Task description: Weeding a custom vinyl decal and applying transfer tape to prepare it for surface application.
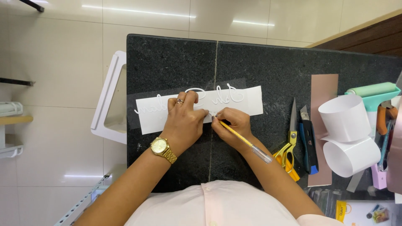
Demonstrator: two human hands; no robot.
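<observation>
Weeding step, by the look of it: left hand (184,121) is pressing flat, fingers spread, on the white vinyl strip (199,109) lying mid-counter, while right hand (232,123) at its 3 o'clock is pinching a yellow pick tool (240,140), tip digging at the lettering; next move prob. needs gentle lifting w/o tearing letters.

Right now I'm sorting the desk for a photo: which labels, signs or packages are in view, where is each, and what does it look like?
Lettering strip: long white rectangle with cursive white letters, flat on the black stone top, under the left hand.
Printed package: bottom right corner, white with a yellow patch and small colour pictures.
No screens visible.
</observation>
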